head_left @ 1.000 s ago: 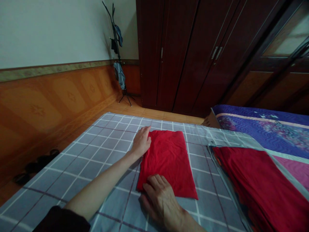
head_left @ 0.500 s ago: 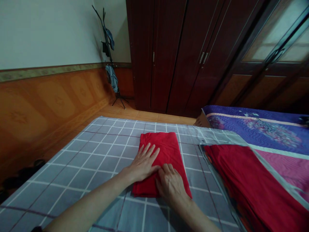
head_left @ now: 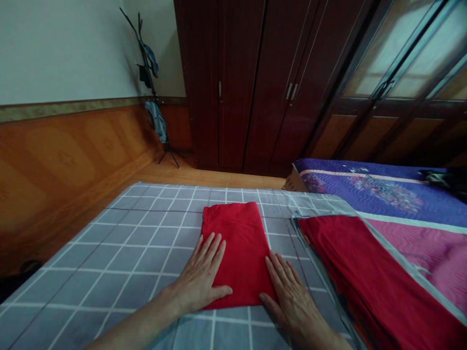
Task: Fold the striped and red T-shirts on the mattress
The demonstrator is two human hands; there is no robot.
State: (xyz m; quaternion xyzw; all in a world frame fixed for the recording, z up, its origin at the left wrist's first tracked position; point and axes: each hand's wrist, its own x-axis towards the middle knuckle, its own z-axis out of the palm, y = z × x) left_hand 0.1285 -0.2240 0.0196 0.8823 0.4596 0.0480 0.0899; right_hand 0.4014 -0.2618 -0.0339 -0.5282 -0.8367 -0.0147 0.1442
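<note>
A folded red cloth [head_left: 239, 253], likely a garment, lies flat as a rectangle on the grey checked bedspread [head_left: 146, 253]. My left hand [head_left: 202, 272] rests open on its left side, fingers stretched toward the far edge and thumb pointing inward. Along the right edge lies my right hand [head_left: 290, 291], also open, with its fingertips and thumb touching the cloth's border. Neither hand grips anything. The palms cover parts of both side edges.
To the right lies a stack of folded cloths [head_left: 368, 262], red on top. Beyond it is a bed with a purple and pink cover [head_left: 386, 194]. A dark red wardrobe [head_left: 233, 121] stands at the back, with a coat rack [head_left: 149, 73] to its left.
My right hand has moved from the middle of the cloth to its right edge and its bent fingers have straightened. My left hand has slid nearer to me. The view has shifted slightly right.
</note>
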